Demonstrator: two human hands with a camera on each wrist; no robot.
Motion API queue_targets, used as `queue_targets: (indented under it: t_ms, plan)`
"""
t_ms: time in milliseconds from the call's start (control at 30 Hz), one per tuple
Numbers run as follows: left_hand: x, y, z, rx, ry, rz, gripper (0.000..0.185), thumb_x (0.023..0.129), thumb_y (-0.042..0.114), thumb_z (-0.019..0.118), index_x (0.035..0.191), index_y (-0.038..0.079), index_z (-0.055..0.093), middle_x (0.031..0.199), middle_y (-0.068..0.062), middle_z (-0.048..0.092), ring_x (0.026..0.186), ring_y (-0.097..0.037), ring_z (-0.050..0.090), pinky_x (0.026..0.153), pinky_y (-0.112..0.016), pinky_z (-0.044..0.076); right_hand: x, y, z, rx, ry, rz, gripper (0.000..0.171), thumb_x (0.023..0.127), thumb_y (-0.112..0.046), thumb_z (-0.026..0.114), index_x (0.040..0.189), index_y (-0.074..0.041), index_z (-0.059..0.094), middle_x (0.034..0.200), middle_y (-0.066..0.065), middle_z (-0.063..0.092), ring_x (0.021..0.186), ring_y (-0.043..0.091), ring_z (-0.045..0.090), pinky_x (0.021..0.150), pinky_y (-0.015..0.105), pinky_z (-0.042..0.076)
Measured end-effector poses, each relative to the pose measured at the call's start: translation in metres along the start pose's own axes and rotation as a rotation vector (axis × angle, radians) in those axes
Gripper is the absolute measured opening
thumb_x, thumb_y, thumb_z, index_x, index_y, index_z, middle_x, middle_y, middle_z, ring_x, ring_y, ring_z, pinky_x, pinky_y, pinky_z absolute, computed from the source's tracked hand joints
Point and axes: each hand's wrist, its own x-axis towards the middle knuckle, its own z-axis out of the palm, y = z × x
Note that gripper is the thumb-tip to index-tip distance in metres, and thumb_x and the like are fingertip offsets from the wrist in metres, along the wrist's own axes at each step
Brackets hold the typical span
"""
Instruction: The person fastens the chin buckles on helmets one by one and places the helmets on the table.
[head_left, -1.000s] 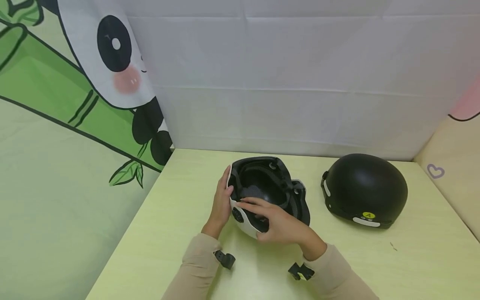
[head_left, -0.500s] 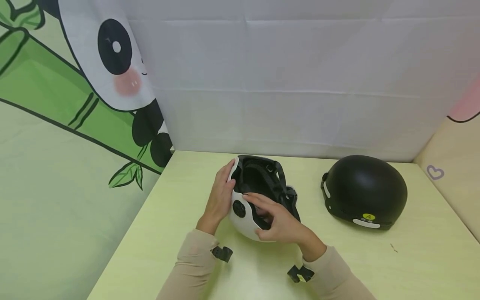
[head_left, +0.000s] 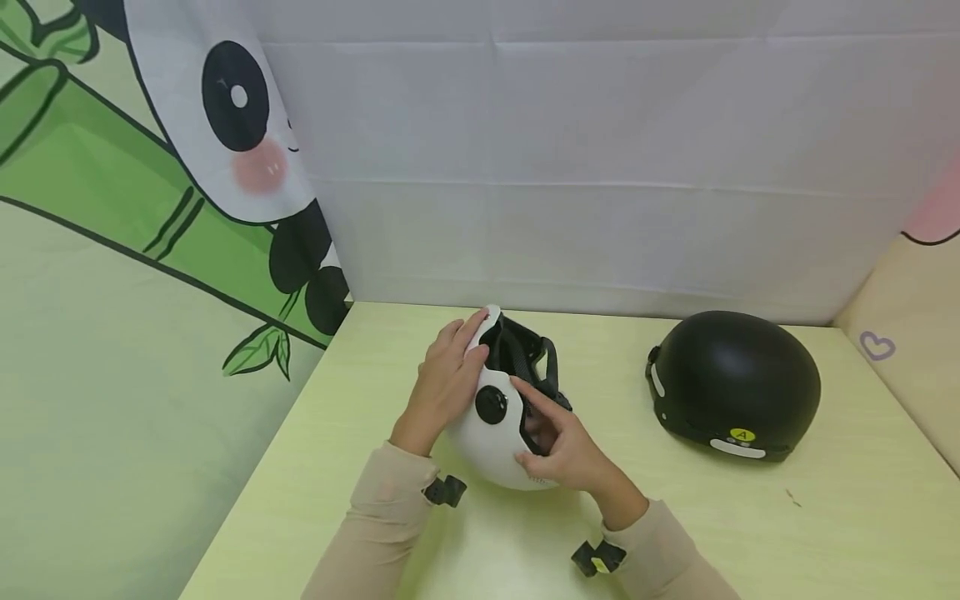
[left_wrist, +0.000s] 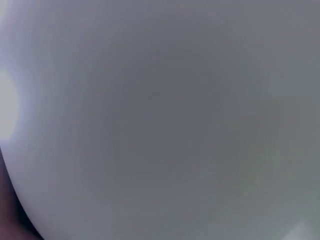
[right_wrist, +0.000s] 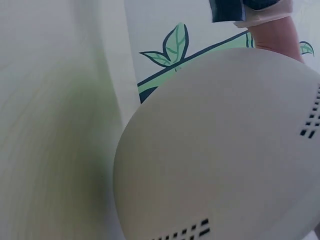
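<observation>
A makeshift recording booth rather than a home: a pale green table (head_left: 825, 533) (lower frame) boxed in by white sheeting (head_left: 600, 167) and a panda-and-bamboo cloth (head_left: 150, 208) at left.

Yellow sticker (head_left: 741, 434) on black helmet (head_left: 733, 382) rim reads "A"; no other legible text
</observation>
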Motion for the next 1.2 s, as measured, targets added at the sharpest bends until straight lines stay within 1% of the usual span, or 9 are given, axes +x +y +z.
queue_targets:
  t_ms: [100, 200, 300, 400, 533, 600, 733, 933, 1200]
  plan:
    - [0.002, 0.006, -0.003, 0.045, -0.033, -0.035, 0.046, 0.092, 0.042, 0.033, 0.138, 0.043, 0.031, 0.138, -0.007, 0.034, 0.117, -0.033, 0.036, 0.083, -0.057, 0.03, -0.002, 0.007, 0.001, 0.052, 0.033, -0.025, 0.083, 0.07, 0.019, 0.057, 0.143, -0.005, 0.024, 0.13, 0.016, 0.04, 0.1, 0.023, 0.055, 0.077, 0.035, 0.047]
    - [0.005, 0.012, -0.005, 0.089, -0.057, -0.061, 0.046, 0.091, 0.045, 0.032, 0.137, 0.044, 0.032, 0.138, -0.007, 0.034, 0.118, -0.033, 0.036, 0.082, -0.055, 0.03, -0.002, 0.01, 0.003, 0.092, 0.081, -0.03, 0.083, 0.07, 0.015, 0.058, 0.143, -0.006, 0.024, 0.131, 0.012, 0.042, 0.101, 0.023, 0.053, 0.08, 0.034, 0.046]
    - [0.008, 0.017, -0.005, 0.134, -0.081, -0.073, 0.046, 0.091, 0.046, 0.032, 0.137, 0.044, 0.032, 0.138, -0.007, 0.034, 0.118, -0.033, 0.036, 0.081, -0.054, 0.03, -0.003, 0.013, 0.006, 0.135, 0.117, -0.041, 0.083, 0.07, 0.014, 0.058, 0.143, -0.005, 0.023, 0.128, 0.01, 0.045, 0.101, 0.023, 0.053, 0.08, 0.034, 0.046]
    - [0.009, 0.02, -0.005, 0.168, -0.099, -0.074, 0.047, 0.09, 0.047, 0.031, 0.137, 0.044, 0.032, 0.138, -0.007, 0.034, 0.118, -0.033, 0.035, 0.081, -0.054, 0.03, -0.004, 0.015, 0.006, 0.17, 0.131, -0.076, 0.083, 0.071, 0.013, 0.059, 0.143, -0.003, 0.021, 0.126, 0.011, 0.045, 0.103, 0.021, 0.051, 0.082, 0.034, 0.045]
    - [0.012, 0.024, -0.005, 0.177, -0.116, -0.076, 0.048, 0.089, 0.047, 0.032, 0.137, 0.044, 0.032, 0.139, -0.008, 0.033, 0.119, -0.032, 0.035, 0.081, -0.055, 0.03, -0.004, 0.017, 0.006, 0.172, 0.141, -0.112, 0.082, 0.073, 0.012, 0.059, 0.143, -0.003, 0.02, 0.126, 0.012, 0.044, 0.106, 0.021, 0.049, 0.083, 0.033, 0.044]
    - [0.013, 0.026, -0.004, 0.181, -0.127, -0.081, 0.049, 0.088, 0.047, 0.032, 0.137, 0.045, 0.032, 0.139, -0.008, 0.033, 0.119, -0.031, 0.034, 0.081, -0.054, 0.03, -0.005, 0.017, 0.006, 0.175, 0.146, -0.113, 0.082, 0.073, 0.012, 0.058, 0.143, -0.005, 0.021, 0.127, 0.012, 0.043, 0.107, 0.022, 0.049, 0.083, 0.034, 0.044]
    - [0.014, 0.028, -0.003, 0.193, -0.144, -0.083, 0.05, 0.088, 0.046, 0.033, 0.138, 0.044, 0.031, 0.14, -0.008, 0.032, 0.119, -0.03, 0.034, 0.08, -0.054, 0.031, -0.005, 0.016, 0.006, 0.189, 0.148, -0.112, 0.081, 0.072, 0.013, 0.058, 0.143, -0.005, 0.021, 0.129, 0.012, 0.042, 0.108, 0.023, 0.048, 0.083, 0.034, 0.044]
    - [0.015, 0.028, -0.005, 0.175, -0.139, -0.077, 0.049, 0.089, 0.048, 0.033, 0.138, 0.044, 0.03, 0.14, -0.008, 0.031, 0.12, -0.03, 0.033, 0.081, -0.054, 0.031, -0.004, 0.016, 0.004, 0.197, 0.15, -0.098, 0.081, 0.073, 0.011, 0.059, 0.143, -0.005, 0.021, 0.13, 0.013, 0.041, 0.108, 0.024, 0.049, 0.084, 0.035, 0.044]
    - [0.011, 0.023, -0.006, 0.133, -0.13, -0.059, 0.049, 0.091, 0.053, 0.03, 0.139, 0.043, 0.029, 0.143, -0.01, 0.027, 0.126, -0.031, 0.027, 0.088, -0.058, 0.027, -0.004, 0.015, 0.003, 0.2, 0.143, -0.082, 0.081, 0.074, 0.011, 0.059, 0.143, -0.002, 0.019, 0.134, 0.013, 0.037, 0.107, 0.026, 0.049, 0.082, 0.036, 0.044]
